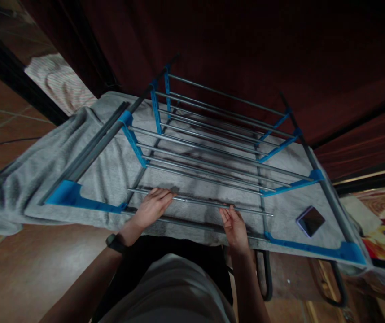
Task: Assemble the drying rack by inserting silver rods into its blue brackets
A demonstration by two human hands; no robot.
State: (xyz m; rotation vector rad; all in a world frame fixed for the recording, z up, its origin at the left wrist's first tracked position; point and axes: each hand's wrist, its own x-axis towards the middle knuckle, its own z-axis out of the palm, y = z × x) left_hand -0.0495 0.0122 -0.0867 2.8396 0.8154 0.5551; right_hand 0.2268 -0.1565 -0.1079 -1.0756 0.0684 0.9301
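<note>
A thin metal rod (199, 201) runs crosswise in front of me, with a small joint mark near its middle. My left hand (154, 205) lies over its left part, fingers curled round it from above. Right of the middle, my right hand (234, 224) grips the same rod between thumb and fingers, palm partly turned up. Beyond the hands stands a partly built rack with blue plastic brackets (134, 141) and several metal cross rods (209, 149). Its near side has a blue bracket at the left (88, 202) and another at the right (317, 251), joined by a dark tube (192, 225).
The rack lies on a grey blanket (107, 179) over a raised surface. A folded phone-like device (310, 220) rests at the right inside the frame. A loose tube (88, 146) lies along the left side tube. A dark red curtain (219, 45) hangs behind.
</note>
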